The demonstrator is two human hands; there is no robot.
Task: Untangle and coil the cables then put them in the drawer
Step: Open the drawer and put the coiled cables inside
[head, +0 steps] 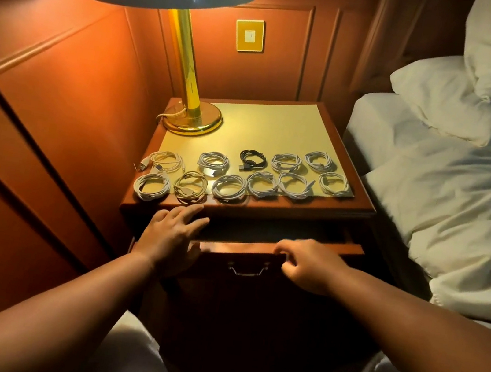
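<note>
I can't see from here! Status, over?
Left hand open; right hand on drawer front. Cables coiled on top. Nothing blocking.

Eleven coiled cables (228, 187) on nightstand top, one black coil (252, 157), drawer (263, 246) partly open below
</note>
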